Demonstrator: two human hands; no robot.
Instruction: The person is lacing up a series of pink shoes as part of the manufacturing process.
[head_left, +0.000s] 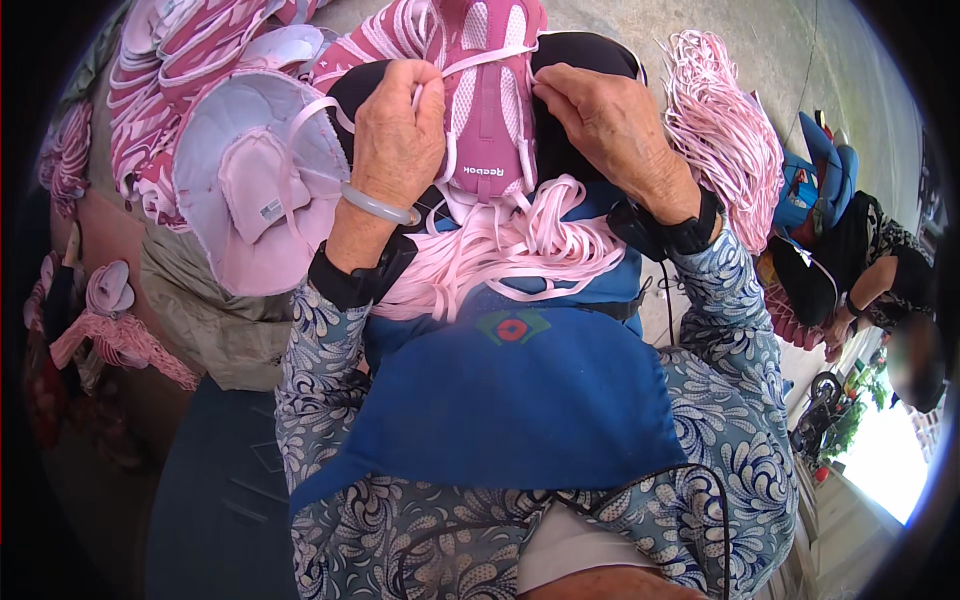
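Observation:
A pink shoe upper [487, 110] with white mesh panels lies across my dark-clad knees, its toe end toward me. A pale pink shoelace [488, 60] crosses it near the far part. On the left side of the upper, my left hand [398, 135] is closed, with the lace pinched between thumb and fingers. My right hand [612, 125] pinches at the upper's right edge, where the lace runs down to the fingertips. A loose bunch of pink shoelaces [500, 250] is heaped on my lap, over the blue apron [510, 400].
Left of my knee rests an upturned pale pink and grey-blue hat [225, 235] with a strap. Stacked pink shoe uppers [190, 60] stand behind it. To the right hangs a thick hank of laces [720, 140]. Another person [870, 280] sits at far right.

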